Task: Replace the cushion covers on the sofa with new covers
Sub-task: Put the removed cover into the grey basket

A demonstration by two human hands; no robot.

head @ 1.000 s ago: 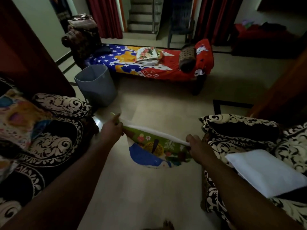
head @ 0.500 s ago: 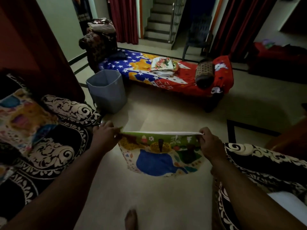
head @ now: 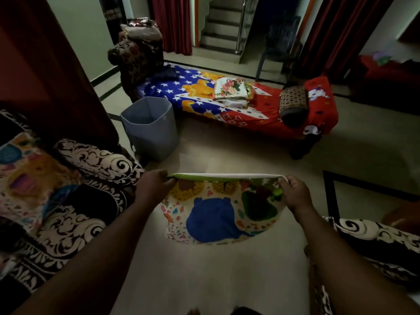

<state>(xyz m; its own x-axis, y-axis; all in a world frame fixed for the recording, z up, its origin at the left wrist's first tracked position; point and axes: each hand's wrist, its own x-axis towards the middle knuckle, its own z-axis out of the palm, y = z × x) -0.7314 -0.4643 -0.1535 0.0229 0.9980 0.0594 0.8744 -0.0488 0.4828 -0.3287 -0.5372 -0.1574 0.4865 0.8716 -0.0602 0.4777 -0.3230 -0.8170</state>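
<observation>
A colourful cushion cover point(head: 218, 214) with a blue animal print hangs in front of me over the floor. My left hand point(head: 154, 187) pinches its top left corner and my right hand point(head: 294, 193) pinches its top right corner, so the top edge is stretched flat between them. On the black-and-white patterned sofa point(head: 91, 160) at the left lies a cushion in a similar colourful cover point(head: 25, 176). A second patterned sofa seat point(head: 372, 242) is at the right.
A grey bin point(head: 150, 126) stands on the floor ahead left. Behind it is a low daybed point(head: 247, 114) with a star-print sheet, folded covers point(head: 231, 89) and a bolster point(head: 293, 103). A dark chair point(head: 279, 44) and stairs lie beyond.
The cover has been pulled wider and level between both hands and lifted slightly. My view has tilted down and to the left, so the white cushion on the right sofa is out of sight.
</observation>
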